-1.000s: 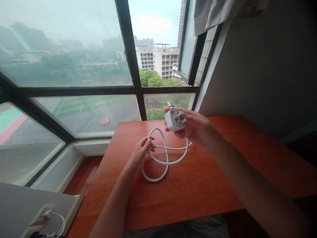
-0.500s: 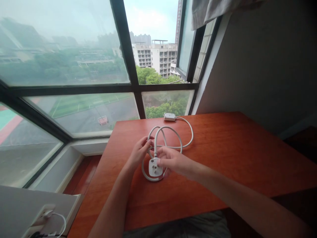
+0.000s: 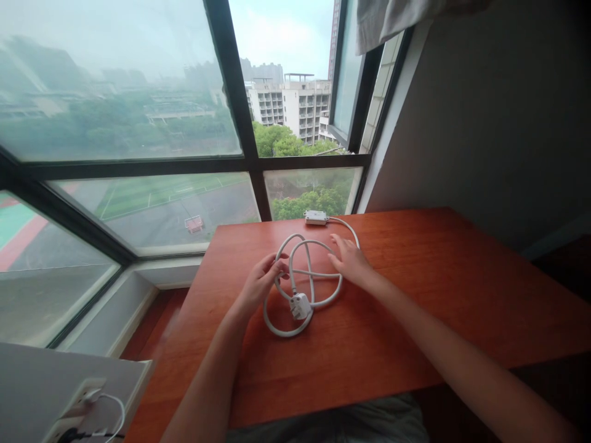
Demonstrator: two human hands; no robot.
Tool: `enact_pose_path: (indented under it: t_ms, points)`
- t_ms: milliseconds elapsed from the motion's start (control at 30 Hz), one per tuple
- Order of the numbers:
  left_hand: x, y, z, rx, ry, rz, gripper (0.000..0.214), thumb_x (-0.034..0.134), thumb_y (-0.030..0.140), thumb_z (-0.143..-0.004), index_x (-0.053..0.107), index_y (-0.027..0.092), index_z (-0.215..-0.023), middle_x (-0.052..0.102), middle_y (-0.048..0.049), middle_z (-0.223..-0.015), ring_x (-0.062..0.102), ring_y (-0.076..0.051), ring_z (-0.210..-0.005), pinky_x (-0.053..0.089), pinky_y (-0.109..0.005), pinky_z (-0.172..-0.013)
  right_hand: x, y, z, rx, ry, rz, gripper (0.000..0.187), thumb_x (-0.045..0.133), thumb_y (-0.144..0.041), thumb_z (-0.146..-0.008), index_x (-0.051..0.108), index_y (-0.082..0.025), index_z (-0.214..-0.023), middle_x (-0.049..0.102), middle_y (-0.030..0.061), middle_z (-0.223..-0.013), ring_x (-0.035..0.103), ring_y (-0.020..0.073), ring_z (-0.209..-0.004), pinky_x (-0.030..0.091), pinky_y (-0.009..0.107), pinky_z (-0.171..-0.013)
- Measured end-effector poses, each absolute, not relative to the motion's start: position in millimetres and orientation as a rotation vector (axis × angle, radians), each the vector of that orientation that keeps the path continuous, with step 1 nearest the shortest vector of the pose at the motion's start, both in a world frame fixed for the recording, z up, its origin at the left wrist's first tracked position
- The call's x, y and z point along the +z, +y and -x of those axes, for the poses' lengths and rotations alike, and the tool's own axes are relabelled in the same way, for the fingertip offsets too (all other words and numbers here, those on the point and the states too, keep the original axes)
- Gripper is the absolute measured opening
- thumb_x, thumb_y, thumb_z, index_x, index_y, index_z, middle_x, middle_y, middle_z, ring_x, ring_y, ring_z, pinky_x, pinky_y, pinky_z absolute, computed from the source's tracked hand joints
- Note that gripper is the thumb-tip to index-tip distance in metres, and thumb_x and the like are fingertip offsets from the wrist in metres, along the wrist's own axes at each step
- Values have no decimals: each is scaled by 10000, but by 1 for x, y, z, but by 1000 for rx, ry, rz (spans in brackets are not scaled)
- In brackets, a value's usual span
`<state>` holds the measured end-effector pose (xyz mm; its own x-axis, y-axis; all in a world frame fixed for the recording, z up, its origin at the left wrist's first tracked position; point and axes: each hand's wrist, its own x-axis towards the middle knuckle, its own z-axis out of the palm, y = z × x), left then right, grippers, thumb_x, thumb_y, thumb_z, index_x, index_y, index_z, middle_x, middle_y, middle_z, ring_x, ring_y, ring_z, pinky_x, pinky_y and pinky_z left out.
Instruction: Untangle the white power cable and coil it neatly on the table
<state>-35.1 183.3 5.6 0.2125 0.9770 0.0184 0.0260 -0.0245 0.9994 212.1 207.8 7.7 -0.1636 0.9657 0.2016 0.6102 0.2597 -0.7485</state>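
Observation:
A white power cable [image 3: 330,301] lies in loose loops on the table, ending in a white three-pin plug [image 3: 301,306] that rests across a loop with its prongs facing left. My left hand [image 3: 265,277] pinches the cable at the left side of the loops. At the right side of the loops is my right hand [image 3: 349,261], its thumb and fingers apart and nothing held between them; it covers part of the cable. The cable's other end runs to a white rectangular box [image 3: 316,217] at the table's far edge.
The reddish-brown wooden table [image 3: 429,283] stands against large dark-framed windows [image 3: 252,163]. One pane at the upper right is swung open, below a grey curtain [image 3: 392,24]. At lower left a wall socket [image 3: 87,397] has a white charger plugged in.
My right hand has let go of the plug and moved up and to the right. The plug has dropped onto the loops and turned. My left hand stays on the cable.

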Motion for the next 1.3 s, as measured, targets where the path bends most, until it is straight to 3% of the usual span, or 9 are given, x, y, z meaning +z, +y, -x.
enact_pose_path:
  t_ms: [100,200,300,400,500,633,800,1100,1300]
  points:
    - [7,182,35,1056,1075,-1322,401,590,444,-827,600,157,-1107,654,-52,-819,631,-164,-718,478,-249,-628,4,219,-217,823,-1796,1407,148,595,-237,-784,648,-166,-903,646,64,-790,575,190,-766,451,305,-722]
    - [9,180,34,1061,1090,-1276,442,619,462,-802,616,148,-1112,672,-69,-827,646,-182,-732,503,-271,-645,20,209,-223,1368,-1608,1233,167,585,-315,-812,601,-149,-802,471,-28,-567,427,104,-512,351,225,-485]
    - [8,181,36,1080,1072,-1172,458,606,496,-803,633,126,-1071,693,-102,-848,661,-204,-750,517,-292,-660,57,179,-230,1860,-1246,885,190,579,-343,-831,566,-155,-857,280,-100,-522,201,48,-409,190,169,-384]
    - [4,184,38,1097,1055,-1083,471,585,510,-816,631,120,-1076,706,-129,-909,670,-206,-774,504,-269,-641,107,141,-229,2044,-1081,646,232,475,-346,-900,590,-147,-922,221,-101,-513,166,49,-394,187,154,-358]
    - [2,185,39,1096,1073,-1085,432,646,450,-791,629,140,-1091,707,-120,-968,670,-188,-804,498,-256,-669,154,116,-216,1987,-1060,504,172,487,-269,-882,594,-161,-962,371,-61,-570,318,47,-409,292,150,-371]
    - [6,182,34,1027,1034,-1250,406,713,366,-740,647,144,-1073,706,-120,-999,663,-204,-862,503,-290,-732,188,124,-182,1812,-1154,395,119,544,-215,-859,553,-210,-978,618,-1,-813,630,132,-750,531,266,-662]
    - [6,180,28,1017,1126,-1414,371,664,283,-750,635,120,-1082,701,-138,-1000,658,-205,-845,500,-304,-719,180,189,-139,1638,-1175,382,136,615,-197,-847,498,-205,-914,688,25,-990,649,148,-945,526,353,-879]
    - [-9,186,34,979,1444,-1750,496,585,325,-796,472,116,-1232,698,-48,-752,619,-165,-618,445,-267,-567,135,273,-128,1332,-1330,727,184,676,-197,-817,492,-181,-821,695,14,-784,686,140,-753,584,355,-776]
    - [2,181,41,784,1623,-2122,261,565,371,-839,624,162,-983,673,-37,-690,614,-169,-633,403,-256,-578,139,276,-118,1064,-1570,846,173,685,-164,-795,514,-183,-789,670,8,-727,682,153,-704,594,308,-663]
